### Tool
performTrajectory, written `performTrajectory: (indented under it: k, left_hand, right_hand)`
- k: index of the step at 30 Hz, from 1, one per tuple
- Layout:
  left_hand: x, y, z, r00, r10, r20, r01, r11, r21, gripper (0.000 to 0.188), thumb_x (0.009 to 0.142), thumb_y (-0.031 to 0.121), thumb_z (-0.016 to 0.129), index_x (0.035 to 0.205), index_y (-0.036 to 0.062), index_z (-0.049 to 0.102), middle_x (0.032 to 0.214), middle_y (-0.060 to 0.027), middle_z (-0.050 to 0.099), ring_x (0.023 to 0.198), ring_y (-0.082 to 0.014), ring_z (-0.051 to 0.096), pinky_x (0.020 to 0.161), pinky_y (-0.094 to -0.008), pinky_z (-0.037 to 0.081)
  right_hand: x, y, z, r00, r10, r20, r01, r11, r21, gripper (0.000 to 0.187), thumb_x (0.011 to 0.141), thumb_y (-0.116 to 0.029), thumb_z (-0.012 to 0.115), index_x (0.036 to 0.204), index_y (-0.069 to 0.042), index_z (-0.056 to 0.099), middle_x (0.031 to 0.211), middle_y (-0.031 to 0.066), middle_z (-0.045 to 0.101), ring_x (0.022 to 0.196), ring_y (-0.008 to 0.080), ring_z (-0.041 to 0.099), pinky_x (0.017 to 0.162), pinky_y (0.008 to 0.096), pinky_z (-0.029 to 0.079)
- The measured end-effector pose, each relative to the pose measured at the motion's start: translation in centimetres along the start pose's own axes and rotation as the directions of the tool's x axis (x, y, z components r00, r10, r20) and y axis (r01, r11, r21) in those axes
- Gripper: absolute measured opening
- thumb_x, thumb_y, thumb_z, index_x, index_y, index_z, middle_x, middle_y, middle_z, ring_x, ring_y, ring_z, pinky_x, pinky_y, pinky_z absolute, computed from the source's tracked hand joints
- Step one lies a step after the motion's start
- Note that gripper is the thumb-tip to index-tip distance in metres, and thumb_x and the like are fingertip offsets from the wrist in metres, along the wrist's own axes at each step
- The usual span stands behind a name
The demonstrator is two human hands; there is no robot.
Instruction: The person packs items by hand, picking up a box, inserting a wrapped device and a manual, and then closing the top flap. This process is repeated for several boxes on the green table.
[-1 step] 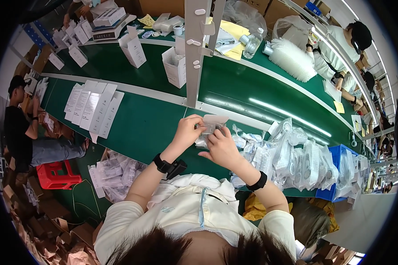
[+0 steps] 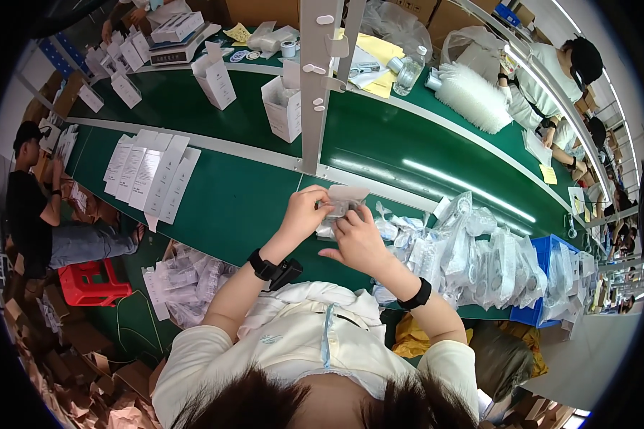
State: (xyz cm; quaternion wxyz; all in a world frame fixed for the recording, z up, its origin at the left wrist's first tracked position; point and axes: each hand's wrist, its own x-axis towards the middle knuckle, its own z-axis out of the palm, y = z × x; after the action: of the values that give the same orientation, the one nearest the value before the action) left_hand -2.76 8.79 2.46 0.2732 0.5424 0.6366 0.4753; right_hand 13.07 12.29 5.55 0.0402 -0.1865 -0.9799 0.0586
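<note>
One small open box [image 2: 349, 192], white flap standing up, is sitting between both hands over the green worktop [image 2: 229, 179]. Left hand [image 2: 306, 213]: is pinching the box's left side. Right hand [image 2: 356, 232]: is curling its fingers at the right side, thumb sticking out; firmness of hold, cannot tell. Closing: apparently not done. Left of the hands: white cartons [image 2: 150, 171] are overlapping in a row, seemingly unfilled. Right: bagged items [image 2: 483, 257] are lying heaped, seemingly pending.
</note>
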Motion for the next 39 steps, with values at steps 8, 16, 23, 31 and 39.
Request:
performTrajectory:
  k: [8,16,23,31,39]
  left_hand:
    - [-1.2,-2.3,-8.6,0.963,0.132,-0.236,-0.079,0.972,0.222,0.041,0.067,0.004,0.067,0.104,0.0037,0.05,0.118,-0.0134,0.05,0.108,-0.0276,0.05,0.087,-0.0333,0.043]
    - [-3.2,-11.4,-28.0,0.819,-0.23,-0.525,0.559,0.115,0.821,0.094,0.059,0.017,0.076,0.135,0.0103,0.023,0.142,-0.0133,0.019,0.13,-0.0377,0.015,0.094,-0.0653,0.018]
    - [-4.2,-15.2,-26.3,0.81,-0.244,-0.534,0.581,0.202,0.789,0.096,0.062,0.012,0.073,0.138,0.0169,0.015,0.143,-0.0117,0.013,0.127,-0.0413,0.018,0.092,-0.0658,0.022]
    - [-7.9,-6.3,-7.6,0.888,-0.452,-0.086,0.345,0.529,0.776,0.095,0.066,0.011,0.069,0.139,0.0134,0.007,0.142,-0.0193,0.003,0.124,-0.0428,0.018,0.089,-0.0634,0.025]
    - [-3.5,-4.5,-5.2,0.775,-0.613,0.152,0.404,0.667,0.627,0.097,0.064,0.02,0.073,0.138,0.01,0.01,0.133,-0.0229,0.026,0.118,-0.0387,0.033,0.094,-0.0482,0.031]
  right_hand:
    - [-1.9,1.8,1.7,0.906,0.01,-0.424,0.061,0.986,0.155,0.064,0.061,-0.027,0.074,0.116,-0.007,0.047,0.117,0.0118,0.047,0.114,0.0271,0.039,0.101,0.0462,0.023]
    - [-2.0,2.3,7.0,0.859,0.502,-0.1,-0.182,0.482,0.857,0.097,0.055,-0.011,0.079,0.133,-0.003,0.021,0.126,0.0151,0.037,0.122,0.0271,0.034,0.101,0.0388,0.029]
    - [1.8,10.8,3.8,0.594,0.801,-0.067,0.042,0.052,0.998,0.09,0.054,-0.002,0.077,0.128,-0.005,0.025,0.118,0.0108,0.044,0.109,0.0231,0.046,0.091,0.0352,0.04]
    - [9.2,25.6,8.8,0.266,0.856,-0.444,-0.233,0.503,0.832,0.098,0.055,-0.006,0.077,0.132,-0.004,0.017,0.12,0.0169,0.041,0.111,0.0276,0.043,0.088,0.0356,0.042]
    - [0.1,24.6,5.7,0.671,0.724,-0.157,-0.645,0.676,0.357,0.063,0.062,-0.014,0.068,0.12,-0.006,0.045,0.112,0.0185,0.048,0.104,0.037,0.046,0.086,0.0428,0.043]
